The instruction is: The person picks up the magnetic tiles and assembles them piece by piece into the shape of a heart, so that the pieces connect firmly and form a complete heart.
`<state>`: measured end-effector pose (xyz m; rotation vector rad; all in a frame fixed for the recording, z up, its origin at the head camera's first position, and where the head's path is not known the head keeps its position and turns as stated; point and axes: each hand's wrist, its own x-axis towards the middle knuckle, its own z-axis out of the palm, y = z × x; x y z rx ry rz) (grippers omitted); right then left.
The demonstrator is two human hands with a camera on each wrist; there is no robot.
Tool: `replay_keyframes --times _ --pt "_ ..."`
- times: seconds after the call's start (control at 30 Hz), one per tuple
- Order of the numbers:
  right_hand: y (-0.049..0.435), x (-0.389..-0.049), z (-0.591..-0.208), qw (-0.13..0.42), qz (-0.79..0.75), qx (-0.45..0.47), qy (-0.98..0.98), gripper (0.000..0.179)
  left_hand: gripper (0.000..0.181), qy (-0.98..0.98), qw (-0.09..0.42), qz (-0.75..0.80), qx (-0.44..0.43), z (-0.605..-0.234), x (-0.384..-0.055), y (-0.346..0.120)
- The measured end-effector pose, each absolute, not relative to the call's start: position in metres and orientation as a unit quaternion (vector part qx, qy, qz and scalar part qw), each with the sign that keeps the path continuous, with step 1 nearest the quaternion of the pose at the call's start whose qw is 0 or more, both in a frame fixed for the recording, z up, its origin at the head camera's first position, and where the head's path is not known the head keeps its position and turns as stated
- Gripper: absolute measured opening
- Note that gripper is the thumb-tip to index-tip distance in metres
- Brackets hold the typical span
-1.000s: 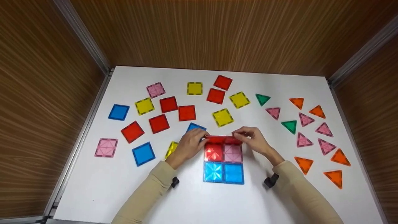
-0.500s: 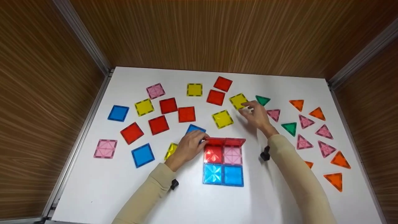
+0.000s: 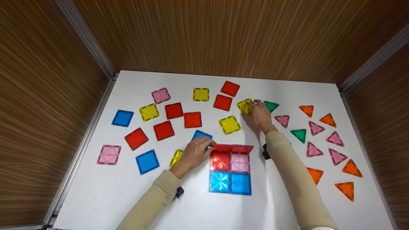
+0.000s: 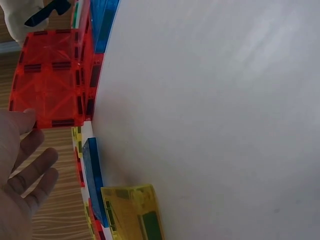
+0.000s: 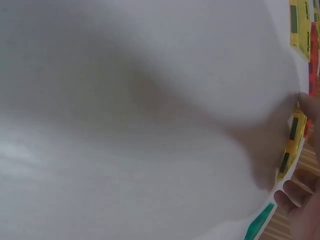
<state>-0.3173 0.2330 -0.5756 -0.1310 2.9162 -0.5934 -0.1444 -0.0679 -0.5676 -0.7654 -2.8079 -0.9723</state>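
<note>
My left hand (image 3: 193,155) pinches the left end of two red magnetic tiles (image 4: 50,75) that stand upright side by side. They rise along the back edge of a flat block of square tiles: a red tile (image 3: 219,161), a pink tile (image 3: 240,162) and two blue tiles (image 3: 240,182) in front. Farther back, my right hand (image 3: 262,116) grips a yellow square tile (image 3: 244,106) between thumb and fingers. In the right wrist view that tile (image 5: 295,135) appears edge-on at the right border, partly covered by the hand. Just right of those fingers lies a green triangle (image 3: 271,106).
Loose red, yellow, blue and pink squares lie across the left and back of the white table (image 3: 127,204). A blue tile (image 3: 202,134) and a yellow tile (image 3: 176,157) sit partly under my left hand. Pink, green and orange triangles (image 3: 346,190) lie rightward. Wooden panels (image 3: 204,38) enclose the table.
My right hand has let go of the right end of the upright red tiles and moved back to the yellow square, closing on it. My left hand stays at the red tiles.
</note>
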Motion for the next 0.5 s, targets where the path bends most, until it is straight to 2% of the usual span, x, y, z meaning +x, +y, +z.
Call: replay_keyframes --times 0.2,0.5 --pt "0.242 -0.308 -0.575 0.099 -0.217 -0.039 0.97 0.053 0.022 -0.913 0.04 -0.318 -0.252 -0.569 -0.144 -0.067" --pt "0.273 -0.261 -0.573 0.085 -0.26 -0.026 0.961 0.061 0.024 -0.912 0.039 -0.32 -0.253 -0.57 -0.146 -0.068"
